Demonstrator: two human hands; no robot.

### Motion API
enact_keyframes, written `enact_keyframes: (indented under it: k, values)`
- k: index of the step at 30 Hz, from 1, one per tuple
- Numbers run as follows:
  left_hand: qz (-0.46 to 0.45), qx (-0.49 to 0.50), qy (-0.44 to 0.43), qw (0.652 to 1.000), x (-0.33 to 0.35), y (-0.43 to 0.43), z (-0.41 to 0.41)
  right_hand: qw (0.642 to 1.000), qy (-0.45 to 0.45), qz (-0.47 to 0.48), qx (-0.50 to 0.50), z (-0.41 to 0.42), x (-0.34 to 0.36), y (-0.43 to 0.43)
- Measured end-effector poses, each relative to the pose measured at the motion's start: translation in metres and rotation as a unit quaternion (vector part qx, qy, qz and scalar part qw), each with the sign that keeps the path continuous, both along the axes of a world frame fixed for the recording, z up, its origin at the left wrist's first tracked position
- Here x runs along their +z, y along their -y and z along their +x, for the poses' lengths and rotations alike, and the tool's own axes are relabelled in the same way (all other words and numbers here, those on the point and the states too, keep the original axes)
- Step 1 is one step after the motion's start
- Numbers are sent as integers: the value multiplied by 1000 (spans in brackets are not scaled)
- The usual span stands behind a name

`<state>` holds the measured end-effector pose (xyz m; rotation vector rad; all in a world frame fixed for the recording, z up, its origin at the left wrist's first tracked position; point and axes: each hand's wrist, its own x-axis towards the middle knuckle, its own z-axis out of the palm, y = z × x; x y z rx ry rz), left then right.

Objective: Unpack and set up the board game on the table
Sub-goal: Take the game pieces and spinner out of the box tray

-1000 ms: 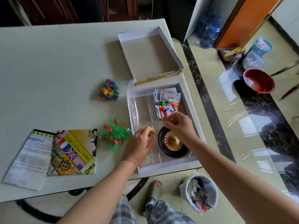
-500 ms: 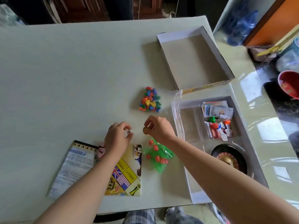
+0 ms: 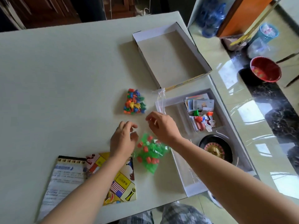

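Both hands are up over the table [image 3: 64, 78], your left hand [image 3: 123, 139] and right hand [image 3: 161, 125] with fingers curled in, too blurred to tell whether either pinches anything. The green-and-red bag [image 3: 150, 152] lies by your right wrist and the mixed-colour bag [image 3: 134, 104] just beyond. The folded board [image 3: 119, 183] is under your left forearm, and the roulette wheel [image 3: 216, 150] sits in the open box [image 3: 196, 190].

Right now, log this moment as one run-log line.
left hand: over table, grip unclear | right hand: near green bag, grip unclear | roulette wheel: in box tray | game board: folded
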<state>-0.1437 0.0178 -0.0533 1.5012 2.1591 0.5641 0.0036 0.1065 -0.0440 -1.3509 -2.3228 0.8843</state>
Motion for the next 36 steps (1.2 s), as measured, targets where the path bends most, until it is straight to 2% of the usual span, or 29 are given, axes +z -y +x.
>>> enact_keyframes:
  k: [3,7,10,13,17,21,25,28,33,36]
  values:
    - [-5,-82,39,996,10,-10,57,998,-1,7,-68,61,12,-1]
    - [-26,-196,51,979,22,-14,142,987,61,14,-151,159,19,16]
    - [-43,-254,8,966,17,-11,180,971,143,8,-193,216,17,34]
    - [-58,-275,-74,957,11,-6,205,961,190,-2,-200,259,12,52]
    - [-68,-312,-212,924,8,-3,221,963,211,18,-165,275,2,63]
    - [-90,-333,-248,905,7,-4,232,954,243,-1,-173,269,1,64]
    - [-112,-328,-234,908,6,-7,232,948,233,-33,-214,260,3,63]
    - [-125,-334,-220,908,9,-6,230,941,262,-37,-209,254,4,62]
    - [-154,-342,-203,905,12,-7,226,938,163,-83,-294,252,0,62]
    - [-166,-344,-185,905,11,-9,224,923,97,-123,-352,249,-2,59]
